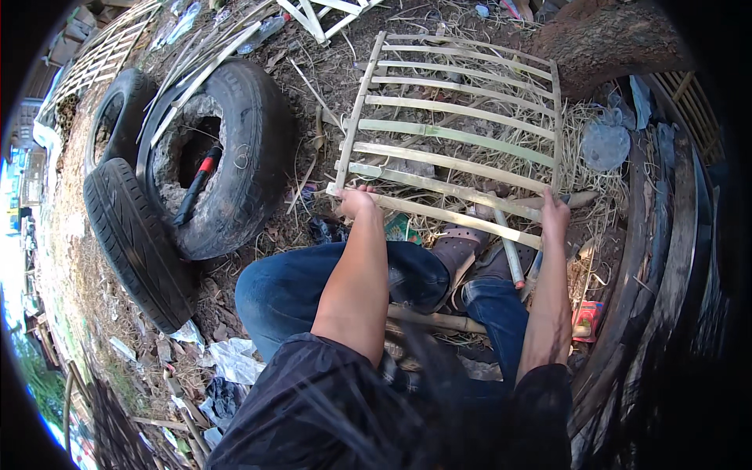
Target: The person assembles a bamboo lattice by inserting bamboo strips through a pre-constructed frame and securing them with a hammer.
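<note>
A bamboo slat panel (458,141), made of several thin cross slats between two side strips, is held out in front of my knees over the ground. My left hand (358,202) is closed round its near left corner. At the near right corner my right hand (555,215) grips the panel's end, its fingers partly hidden. Beneath the near slats, a pale rod with a red tip (511,254) stands close to my shoes (457,249). A bamboo pole (439,319) lies across below my legs.
A large tyre (258,157) lies at the left, with a black tool with a red band (197,184) in its hole and bamboo strips (207,74) over it. Another tyre (137,243) leans against it. A tree trunk (611,43) stands far right, near a clear plastic bag (605,146).
</note>
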{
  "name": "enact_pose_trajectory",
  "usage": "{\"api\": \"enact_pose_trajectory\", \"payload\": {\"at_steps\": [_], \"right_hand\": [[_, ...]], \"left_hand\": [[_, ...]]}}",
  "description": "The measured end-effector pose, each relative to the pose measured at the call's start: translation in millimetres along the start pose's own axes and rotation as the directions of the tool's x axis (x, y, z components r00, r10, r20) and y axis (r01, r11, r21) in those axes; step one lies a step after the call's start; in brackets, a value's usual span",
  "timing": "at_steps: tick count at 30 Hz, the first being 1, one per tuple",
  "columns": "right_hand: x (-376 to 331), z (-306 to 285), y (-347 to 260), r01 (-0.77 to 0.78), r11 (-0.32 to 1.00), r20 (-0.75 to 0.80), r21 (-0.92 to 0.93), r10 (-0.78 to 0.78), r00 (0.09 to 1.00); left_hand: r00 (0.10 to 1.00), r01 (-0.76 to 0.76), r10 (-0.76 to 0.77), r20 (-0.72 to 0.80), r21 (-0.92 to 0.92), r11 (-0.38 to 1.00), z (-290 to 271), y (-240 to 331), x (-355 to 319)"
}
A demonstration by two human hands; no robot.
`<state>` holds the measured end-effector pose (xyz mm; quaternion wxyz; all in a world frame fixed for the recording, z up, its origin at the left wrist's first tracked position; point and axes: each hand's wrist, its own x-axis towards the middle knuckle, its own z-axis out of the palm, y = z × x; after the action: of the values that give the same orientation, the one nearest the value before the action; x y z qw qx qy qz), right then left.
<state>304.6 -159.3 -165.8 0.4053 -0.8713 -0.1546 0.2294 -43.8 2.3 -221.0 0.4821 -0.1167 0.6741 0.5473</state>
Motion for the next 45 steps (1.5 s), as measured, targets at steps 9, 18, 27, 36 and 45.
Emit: {"api": "enact_pose_trajectory", "payload": {"at_steps": [9,18,27,36,45], "right_hand": [[10,16,-40,0.230,0.926,-0.060,-0.300,-0.258,0.964],[87,18,-93,0.328,0.693,-0.101,-0.642,-0.501,0.860],[-100,103,-52,0.766,0.634,0.443,-0.104,-0.660,0.607],[-114,136,-72,0.603,0.786,0.560,-0.132,-0.443,0.700],[-123,183,-94,0.715,0.699,0.571,-0.038,-0.572,0.589]], "left_hand": [[0.993,0.040,-0.055,-0.107,-0.140,0.989,1,10,5],[0.982,0.108,-0.096,0.164,-0.067,0.992,12,-27,-43],[0.853,0.021,-0.067,0.518,0.095,0.995,41,-35,-57],[0.786,-0.070,-0.269,0.557,0.512,0.856,33,-37,-25],[0.783,-0.191,-0.286,0.552,0.651,0.735,20,-22,-9]]}}
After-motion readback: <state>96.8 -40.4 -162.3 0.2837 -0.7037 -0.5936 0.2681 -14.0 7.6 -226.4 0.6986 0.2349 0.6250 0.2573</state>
